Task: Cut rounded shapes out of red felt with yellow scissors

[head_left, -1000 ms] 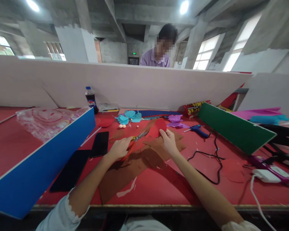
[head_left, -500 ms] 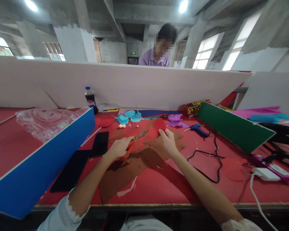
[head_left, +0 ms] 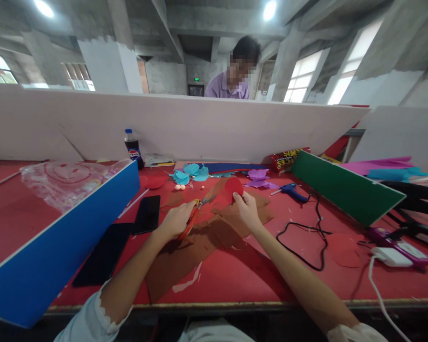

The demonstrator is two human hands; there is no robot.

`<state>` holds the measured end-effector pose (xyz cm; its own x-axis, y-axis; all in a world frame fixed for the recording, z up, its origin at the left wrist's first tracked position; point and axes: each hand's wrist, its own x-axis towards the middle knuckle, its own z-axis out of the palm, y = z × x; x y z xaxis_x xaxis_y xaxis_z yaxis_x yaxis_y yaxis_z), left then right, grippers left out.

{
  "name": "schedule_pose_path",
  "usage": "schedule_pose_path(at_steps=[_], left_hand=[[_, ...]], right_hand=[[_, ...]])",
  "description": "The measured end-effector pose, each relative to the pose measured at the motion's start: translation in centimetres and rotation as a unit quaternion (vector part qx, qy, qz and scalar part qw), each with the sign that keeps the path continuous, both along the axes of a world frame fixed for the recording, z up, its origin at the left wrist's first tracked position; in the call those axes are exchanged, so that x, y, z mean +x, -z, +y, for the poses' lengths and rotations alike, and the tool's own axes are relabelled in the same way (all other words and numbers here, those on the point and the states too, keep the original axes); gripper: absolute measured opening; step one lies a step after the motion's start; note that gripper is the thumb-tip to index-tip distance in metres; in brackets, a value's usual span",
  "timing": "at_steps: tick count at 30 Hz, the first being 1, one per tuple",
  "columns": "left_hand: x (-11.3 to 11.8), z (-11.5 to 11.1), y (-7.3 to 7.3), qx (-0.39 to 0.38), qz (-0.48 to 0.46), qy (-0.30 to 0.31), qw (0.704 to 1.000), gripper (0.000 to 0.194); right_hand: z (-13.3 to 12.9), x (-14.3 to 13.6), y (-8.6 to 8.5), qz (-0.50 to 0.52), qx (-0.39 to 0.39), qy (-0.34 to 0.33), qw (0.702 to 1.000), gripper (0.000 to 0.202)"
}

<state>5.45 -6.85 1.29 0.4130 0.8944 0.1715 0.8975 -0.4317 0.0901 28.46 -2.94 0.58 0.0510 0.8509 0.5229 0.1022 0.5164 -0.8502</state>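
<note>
My left hand is closed around orange-handled scissors, whose blades point up and to the right. The blades look slightly apart, beside a brown piece. In my right hand a rounded red piece, paper or felt, is pinched between thumb and fingers. I cannot tell whether the brown piece is held together with the red one. Under both hands lie brown sheets with cut edges and scraps. Behind them are a turquoise flower and a purple flower.
A blue panel stands at left, near a phone and a dark tablet. At right are a green panel, a blue glue gun with black cord, and a white charger. A cola bottle stands behind; a person is beyond the white partition.
The red piece in my right hand has turned a little and shifted slightly left. The scissors stay in my left hand, with their blades a little lower.
</note>
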Motion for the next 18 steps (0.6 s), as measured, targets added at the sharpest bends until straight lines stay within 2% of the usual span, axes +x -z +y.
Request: schedule_pose_path(at_steps=[18], left_hand=[[0.4,-0.1,0.2,0.022,0.002,0.003,1.000,0.048]], right_hand=[[-1.4,-1.5,0.4,-0.013,-0.025,0.019,0.999,0.024]])
